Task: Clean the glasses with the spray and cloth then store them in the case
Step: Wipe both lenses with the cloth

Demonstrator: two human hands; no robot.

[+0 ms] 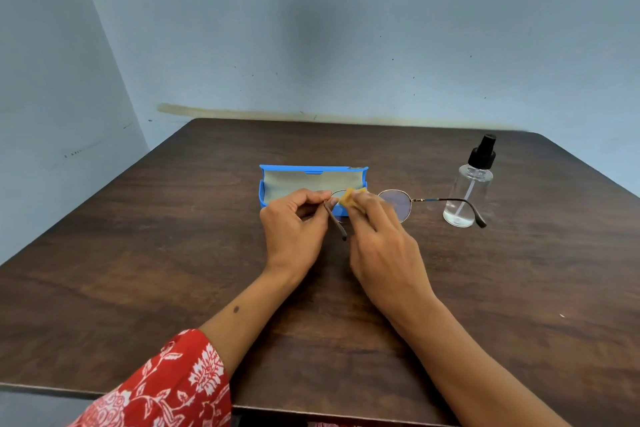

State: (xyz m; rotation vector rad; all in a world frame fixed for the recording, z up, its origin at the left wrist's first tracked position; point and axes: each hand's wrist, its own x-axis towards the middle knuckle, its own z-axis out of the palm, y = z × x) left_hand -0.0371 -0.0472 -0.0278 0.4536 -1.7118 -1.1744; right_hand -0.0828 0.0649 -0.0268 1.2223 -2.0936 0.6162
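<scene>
Left hand (294, 229) has its fingers curled in, thumb and forefinger pinching the glasses (394, 203) at the hinge end of the near lens, so the frame sits lifted just above the desk (138, 253). Right hand (377, 236) is also curled tight, fingertips bunched on a small yellow cloth (351, 198) pressed against that same lens; the cloth is mostly hidden under the fingers. Both forearms come in from the near edge and converge at mid-desk, wrists roughly level, backs of the hands facing up. Left arm has a red sleeve (173, 388) with a white floral print; right forearm is bare. Glasses: thin metal wire frame, round lenses, dark temple arms. One temple is folded down under the left hand's fingers, the other sticks straight out to the right with its curved tip in front of the spray bottle (469, 194). Bottle is clear plastic, cylindrical, black pump top, upright, with a little liquid at the bottom and the dip tube visible. Case (313, 172) is blue hard-shell with a beige fabric lining, lying open just behind the hands, partly covered by them. Desk is dark brown wood grain, matte, with rounded far corners. Wall (346, 28) behind is pale blue, scuffed.
</scene>
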